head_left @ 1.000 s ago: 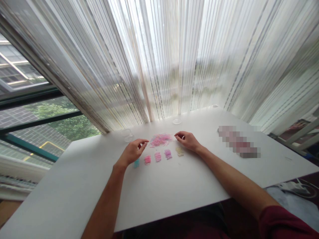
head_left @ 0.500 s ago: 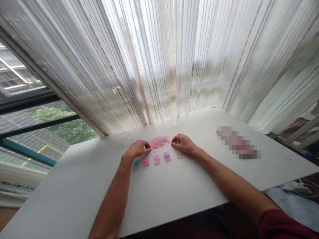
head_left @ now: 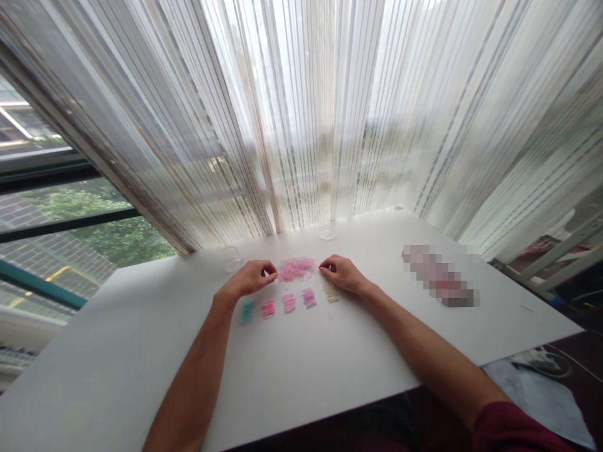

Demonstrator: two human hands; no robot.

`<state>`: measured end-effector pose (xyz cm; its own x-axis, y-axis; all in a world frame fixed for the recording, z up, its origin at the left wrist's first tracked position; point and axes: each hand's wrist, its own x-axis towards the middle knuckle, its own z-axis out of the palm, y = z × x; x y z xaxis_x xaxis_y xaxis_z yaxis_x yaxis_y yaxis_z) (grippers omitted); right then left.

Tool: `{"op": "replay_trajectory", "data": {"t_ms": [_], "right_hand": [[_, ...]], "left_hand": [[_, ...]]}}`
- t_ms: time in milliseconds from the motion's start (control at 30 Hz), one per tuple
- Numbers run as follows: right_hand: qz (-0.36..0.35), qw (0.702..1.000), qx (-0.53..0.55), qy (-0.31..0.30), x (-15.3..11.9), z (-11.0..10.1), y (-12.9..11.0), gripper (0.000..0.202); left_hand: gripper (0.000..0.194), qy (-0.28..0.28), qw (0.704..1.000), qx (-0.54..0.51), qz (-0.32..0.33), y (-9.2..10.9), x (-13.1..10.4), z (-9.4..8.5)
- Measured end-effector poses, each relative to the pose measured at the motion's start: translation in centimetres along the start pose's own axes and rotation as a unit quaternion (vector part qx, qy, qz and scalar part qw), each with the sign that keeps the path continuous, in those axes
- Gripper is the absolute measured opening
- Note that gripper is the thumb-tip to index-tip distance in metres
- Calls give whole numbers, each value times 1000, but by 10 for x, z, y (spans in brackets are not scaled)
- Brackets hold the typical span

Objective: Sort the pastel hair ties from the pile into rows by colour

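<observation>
A loose pile of thin, small pink and pastel pieces (head_left: pixel 298 269) lies on the white table (head_left: pixel 301 364); they are too small to name surely. My left hand (head_left: pixel 252 277) is at the pile's left edge, thumb and forefinger pinched. At the right edge, my right hand (head_left: pixel 343 274) has its fingertips closed together. Whatever either pinch holds is too small to make out. Nearer me, sorted groups form a row: teal pieces (head_left: pixel 247 312), hot pink pieces (head_left: pixel 268 309), light pink pieces (head_left: pixel 289 303), purple pieces (head_left: pixel 308 297) and pale yellow pieces (head_left: pixel 331 294), partly beneath my right hand.
Clear round dishes or lids (head_left: pixel 230 258) rest behind my left hand, and another clear round one (head_left: pixel 328 234) lies near the curtain (head_left: pixel 311 157). A blurred-out pinkish object (head_left: pixel 438 276) lies to the right. A window is at the left.
The view has shifted slightly. My left hand has moved a little away from the teal group, which now shows whole. My right hand stays by the pile's right edge, its fingers still closed.
</observation>
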<state>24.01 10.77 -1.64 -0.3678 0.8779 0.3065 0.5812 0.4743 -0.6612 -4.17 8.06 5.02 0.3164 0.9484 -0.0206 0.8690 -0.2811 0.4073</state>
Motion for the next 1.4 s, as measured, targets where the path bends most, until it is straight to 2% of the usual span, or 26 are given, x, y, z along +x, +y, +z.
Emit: {"op": "replay_trajectory", "data": {"t_ms": [167,333,467,600,667,800,1000,1133,1300,1400], "right_hand": [[-6,1000,2,6,0,1,-1,11],[-54,996,22,68,-1,-1,-8,11],[-155,983,46,86,-8,-1,-28,12],[-232,968,81,47,-20,7,-49,18],[-248,965,86,27,-23,12,-55,18],[-247,966,76,10,-27,17,-58,12],[-244,967,76,-6,-29,14,-59,8],[-241,967,78,2,-30,13,-60,8],[-227,969,99,9,-30,12,-62,9],[-225,968,108,14,-31,11,-65,10]], "left_hand": [[29,56,996,-51,43,8,-1,-4],[29,106,988,-96,60,18,-15,-6],[27,123,983,-114,70,27,-33,7],[23,119,979,-137,96,32,-46,27],[20,116,976,-149,108,33,-48,35],[17,111,973,-160,124,37,-52,42],[17,107,974,-157,123,39,-56,42],[15,120,973,-153,121,36,-56,42],[23,130,974,-141,122,37,-56,43],[19,134,973,-135,131,40,-57,41]]}}
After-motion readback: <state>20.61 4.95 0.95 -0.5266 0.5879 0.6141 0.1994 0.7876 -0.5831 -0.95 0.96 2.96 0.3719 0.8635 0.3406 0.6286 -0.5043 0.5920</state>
